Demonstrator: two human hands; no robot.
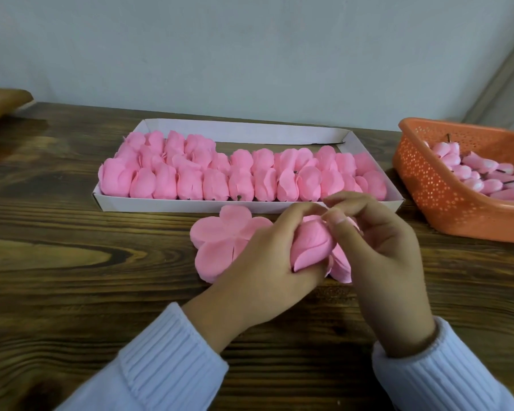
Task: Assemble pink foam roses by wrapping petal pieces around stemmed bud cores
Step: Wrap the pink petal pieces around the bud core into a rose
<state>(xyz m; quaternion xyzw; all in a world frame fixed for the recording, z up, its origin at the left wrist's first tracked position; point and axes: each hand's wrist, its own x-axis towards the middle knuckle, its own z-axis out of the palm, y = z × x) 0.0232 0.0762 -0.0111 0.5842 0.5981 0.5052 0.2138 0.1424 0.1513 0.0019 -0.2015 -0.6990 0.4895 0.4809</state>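
My left hand (258, 262) grips a pink foam rose (310, 244) with petals folded round its core, just above the table. Fingers of my right hand (380, 247) curl over the top of the same rose and pinch its petals. A loose petal (341, 264) hangs out under my right thumb. A stack of flat pink petal pieces (220, 238) lies on the table to the left of the rose, partly under my left hand. The rose's stem is hidden.
A white cardboard tray (172, 204) behind my hands holds several wrapped pink roses in rows. An orange perforated basket (436, 185) at the right contains several stemmed bud cores (484, 173). The table (72, 262) is dark wood. A brown object (1, 102) lies at the far left.
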